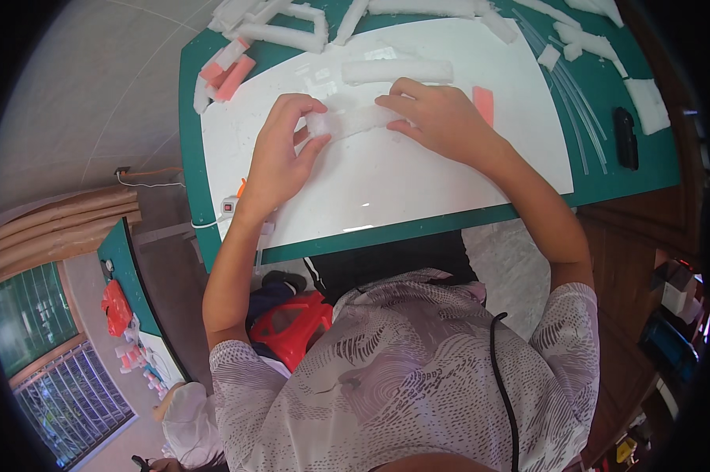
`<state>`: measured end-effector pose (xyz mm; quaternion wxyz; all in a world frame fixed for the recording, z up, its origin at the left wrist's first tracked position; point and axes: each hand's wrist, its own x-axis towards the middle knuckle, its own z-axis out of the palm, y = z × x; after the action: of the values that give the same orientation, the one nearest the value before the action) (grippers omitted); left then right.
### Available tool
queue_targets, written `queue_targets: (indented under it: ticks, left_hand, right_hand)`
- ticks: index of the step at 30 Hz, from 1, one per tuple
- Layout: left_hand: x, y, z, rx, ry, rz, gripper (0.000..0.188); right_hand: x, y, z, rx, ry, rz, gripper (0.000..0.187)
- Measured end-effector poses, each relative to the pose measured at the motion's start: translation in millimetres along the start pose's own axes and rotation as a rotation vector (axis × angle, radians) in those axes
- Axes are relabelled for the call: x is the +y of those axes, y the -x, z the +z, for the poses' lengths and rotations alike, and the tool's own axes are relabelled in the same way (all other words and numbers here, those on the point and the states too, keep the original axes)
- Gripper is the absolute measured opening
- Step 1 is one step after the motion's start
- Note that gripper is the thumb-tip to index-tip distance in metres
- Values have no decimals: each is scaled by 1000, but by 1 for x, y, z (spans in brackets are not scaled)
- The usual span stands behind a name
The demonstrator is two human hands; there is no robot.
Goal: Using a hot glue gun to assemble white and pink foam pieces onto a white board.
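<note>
Between my hands a white foam strip [355, 121] lies across the white board [386, 185]. My left hand [286, 145] pinches its left end, thumb on the near side and fingers on the far side. At the right end, my right hand [426, 118] grips the strip between thumb and fingers. Just beyond it rests a second white foam bar [397, 71], touched by neither hand. A flat pink piece [483, 105] lies to the right of my right hand.
White foam offcuts [284, 35] line the green table's [481, 216] far edge. Pink foam blocks [231, 75] sit at the far left. Clear thin rods [579, 110] and a black case [625, 138] lie right. A glue gun or similar corded tool [229, 206] is near my left forearm.
</note>
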<state>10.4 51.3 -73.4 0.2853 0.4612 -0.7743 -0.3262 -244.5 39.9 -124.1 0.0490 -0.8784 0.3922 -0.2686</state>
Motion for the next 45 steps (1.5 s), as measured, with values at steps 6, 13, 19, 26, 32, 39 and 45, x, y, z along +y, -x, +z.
queue_targets:
  ticks: [6,13,19,26,32,39,45]
  left_hand:
    - [0,-3,-3,-44,-66,20,35]
    - [1,-2,-3,-51,-121,56,33]
    - [-1,-4,-2,-63,-144,81,33]
    - [5,-6,-3,-90,-204,55,36]
    - [6,-9,-2,-105,-237,44,35]
    - [8,-7,-2,-85,-263,81,35]
    - [8,-5,-1,-74,-274,132,37]
  right_hand:
    - [-3,1,-3,-17,-17,22,28]
    - [-2,1,-1,-19,-28,28,29]
    - [-2,0,-1,-24,1,28,29]
    - [-3,0,-2,-28,-5,23,29]
    - [-2,1,-1,-15,12,22,29]
    - [-3,0,-2,-27,-9,24,29]
    - [-4,0,-4,-45,-21,51,30]
